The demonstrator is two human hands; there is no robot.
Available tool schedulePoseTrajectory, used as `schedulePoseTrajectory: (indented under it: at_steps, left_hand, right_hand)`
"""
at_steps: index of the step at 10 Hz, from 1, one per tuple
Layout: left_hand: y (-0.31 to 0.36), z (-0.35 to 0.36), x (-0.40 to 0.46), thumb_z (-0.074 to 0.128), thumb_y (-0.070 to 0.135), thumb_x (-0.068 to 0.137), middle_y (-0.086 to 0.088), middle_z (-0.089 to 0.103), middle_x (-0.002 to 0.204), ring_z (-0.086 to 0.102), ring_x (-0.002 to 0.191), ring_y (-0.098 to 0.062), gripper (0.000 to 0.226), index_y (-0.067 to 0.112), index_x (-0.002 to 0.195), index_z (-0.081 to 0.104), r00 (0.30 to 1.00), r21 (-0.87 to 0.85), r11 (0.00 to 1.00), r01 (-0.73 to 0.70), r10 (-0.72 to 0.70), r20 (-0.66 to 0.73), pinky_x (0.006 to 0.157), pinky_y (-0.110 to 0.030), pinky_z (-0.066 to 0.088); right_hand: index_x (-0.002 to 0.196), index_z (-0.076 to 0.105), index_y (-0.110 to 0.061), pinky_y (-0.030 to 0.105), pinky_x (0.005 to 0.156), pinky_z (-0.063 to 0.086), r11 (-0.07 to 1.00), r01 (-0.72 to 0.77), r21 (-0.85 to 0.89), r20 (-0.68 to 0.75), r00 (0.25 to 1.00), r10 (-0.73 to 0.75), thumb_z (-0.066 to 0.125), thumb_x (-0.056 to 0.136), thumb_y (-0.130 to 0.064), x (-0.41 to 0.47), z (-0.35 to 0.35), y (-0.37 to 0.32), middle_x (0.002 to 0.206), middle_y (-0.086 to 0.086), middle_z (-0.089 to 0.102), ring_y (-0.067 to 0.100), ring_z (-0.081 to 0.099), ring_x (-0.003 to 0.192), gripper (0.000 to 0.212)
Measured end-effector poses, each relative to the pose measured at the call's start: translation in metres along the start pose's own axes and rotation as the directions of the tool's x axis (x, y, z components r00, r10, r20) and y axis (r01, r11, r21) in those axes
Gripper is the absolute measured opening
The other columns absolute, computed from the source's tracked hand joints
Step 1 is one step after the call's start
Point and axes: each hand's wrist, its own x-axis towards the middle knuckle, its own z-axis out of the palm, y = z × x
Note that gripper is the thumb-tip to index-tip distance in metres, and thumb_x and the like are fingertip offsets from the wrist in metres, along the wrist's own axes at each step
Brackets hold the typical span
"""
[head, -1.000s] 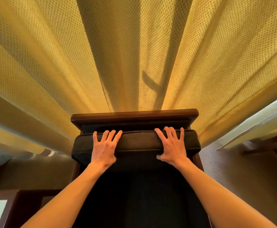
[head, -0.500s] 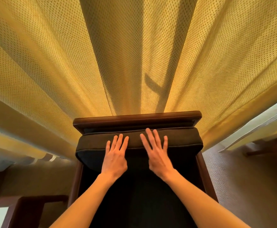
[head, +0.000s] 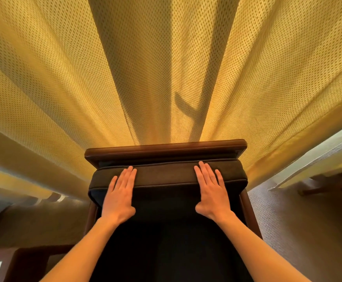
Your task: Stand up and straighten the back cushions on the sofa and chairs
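A dark back cushion (head: 166,176) stands upright in a wooden chair, its top just below the chair's brown top rail (head: 166,148). My left hand (head: 120,197) lies flat on the cushion's upper left front, fingers straight and close together. My right hand (head: 211,192) lies flat on the upper right front in the same way. Neither hand grips anything. The dark seat (head: 166,251) below is in deep shadow.
A yellow dotted curtain (head: 166,68) hangs right behind the chair. Carpet (head: 308,231) runs along the right, with a dark wooden furniture leg (head: 328,184) at the far right. A dark wooden table edge (head: 30,261) sits at the lower left.
My hands have slid apart from the cushion's middle toward its left and right sides. The cushion top sits flatter and closer to the top rail.
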Motion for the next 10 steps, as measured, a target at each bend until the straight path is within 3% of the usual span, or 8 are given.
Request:
schedulePoseTrajectory:
  at_steps: [2, 3, 4, 5, 6, 8, 9, 10]
  left_hand:
    - [-0.040, -0.016, -0.003, 0.055, 0.039, 0.064, 0.000, -0.015, 0.163, -0.015, 0.149, -0.014, 0.113, 0.018, 0.155, -0.008, 0.978, -0.082, 0.976, 0.202, -0.196, 0.069, 0.121, -0.043, -0.006]
    - [0.010, -0.019, 0.007, 0.058, 0.046, 0.065, 0.001, -0.015, 0.163, -0.016, 0.149, -0.020, 0.114, 0.023, 0.155, -0.006, 0.982, -0.163, 0.968, 0.188, -0.188, 0.020, 0.116, -0.051, -0.012]
    - [0.085, -0.005, 0.004, 0.057, 0.038, 0.063, 0.008, -0.021, 0.160, -0.021, 0.148, -0.020, 0.113, 0.033, 0.154, -0.011, 0.992, -0.145, 0.983, -0.112, 0.119, 0.035, 0.117, -0.053, -0.014]
    - [0.078, 0.003, 0.006, 0.057, 0.032, 0.064, 0.007, -0.020, 0.161, -0.024, 0.147, -0.018, 0.111, 0.039, 0.153, -0.010, 0.993, -0.065, 0.991, -0.118, 0.119, 0.013, 0.118, -0.048, -0.014]
    - [0.014, 0.005, -0.007, 0.061, 0.031, 0.063, 0.004, -0.018, 0.163, -0.020, 0.148, -0.020, 0.114, 0.040, 0.152, -0.010, 1.000, 0.001, 1.000, 0.032, -0.032, 0.000, 0.120, -0.046, -0.009]
    - [-0.064, -0.035, -0.040, 0.059, 0.025, 0.078, -0.003, -0.013, 0.163, -0.012, 0.150, -0.027, 0.104, 0.028, 0.154, -0.011, 0.933, 0.052, 0.956, 0.288, -0.292, 0.210, 0.116, -0.063, 0.001]
    - [-0.052, -0.064, -0.056, 0.056, 0.023, 0.079, -0.005, -0.002, 0.164, -0.005, 0.150, -0.027, 0.094, 0.025, 0.156, 0.000, 0.949, -0.001, 0.964, 0.267, -0.263, 0.172, 0.117, -0.060, 0.006]
    - [-0.022, -0.102, -0.077, 0.055, 0.026, 0.081, -0.003, 0.028, 0.158, 0.020, 0.147, -0.023, 0.076, 0.026, 0.151, 0.029, 0.985, -0.102, 0.982, 0.158, -0.150, 0.082, 0.115, -0.054, 0.024]
  right_hand:
    - [0.156, 0.003, -0.017, 0.049, 0.122, 0.000, 0.971, -0.238, -0.015, 0.000, 0.971, 0.238, 0.064, 0.055, -0.041, -0.003, -0.009, 0.026, 0.163, 0.016, -0.007, 0.035, -0.009, 0.149, 0.120]
    - [0.154, -0.006, -0.010, 0.056, 0.116, -0.012, 0.951, -0.310, -0.008, 0.037, 0.950, 0.310, 0.066, 0.054, -0.047, 0.006, -0.020, -0.007, 0.161, 0.021, -0.014, 0.044, -0.016, 0.146, 0.129]
    - [0.155, -0.006, -0.020, 0.057, 0.115, -0.016, 0.997, 0.053, 0.050, 0.041, 0.998, -0.055, 0.071, 0.059, -0.039, 0.003, -0.008, -0.045, 0.162, 0.006, -0.019, 0.030, -0.020, 0.148, 0.124]
    - [0.155, -0.004, -0.027, 0.051, 0.119, -0.010, 0.996, 0.085, -0.005, 0.024, 0.996, -0.085, 0.073, 0.062, -0.034, 0.001, -0.003, -0.019, 0.164, 0.002, -0.014, 0.022, -0.018, 0.149, 0.121]
    - [0.155, -0.001, -0.029, 0.051, 0.120, -0.005, 0.999, 0.004, -0.052, 0.011, 1.000, -0.004, 0.075, 0.059, -0.032, -0.007, -0.005, 0.023, 0.164, 0.004, -0.010, 0.023, -0.015, 0.150, 0.122]
    - [0.154, -0.014, -0.022, 0.060, 0.115, -0.004, 0.968, -0.236, -0.085, 0.268, 0.930, 0.250, 0.067, 0.076, -0.036, -0.021, -0.047, 0.050, 0.162, 0.004, -0.019, 0.027, -0.018, 0.149, 0.113]
    - [0.156, 0.001, -0.016, 0.063, 0.115, 0.001, 0.966, -0.250, -0.058, 0.282, 0.924, 0.256, 0.061, 0.082, -0.033, -0.037, -0.081, 0.031, 0.164, 0.007, -0.004, 0.031, -0.009, 0.150, 0.097]
    - [0.152, 0.026, -0.018, 0.064, 0.116, 0.007, 0.984, -0.170, 0.055, 0.228, 0.962, 0.153, 0.060, 0.083, -0.027, -0.061, -0.120, -0.003, 0.158, 0.006, 0.022, 0.028, 0.011, 0.149, 0.077]
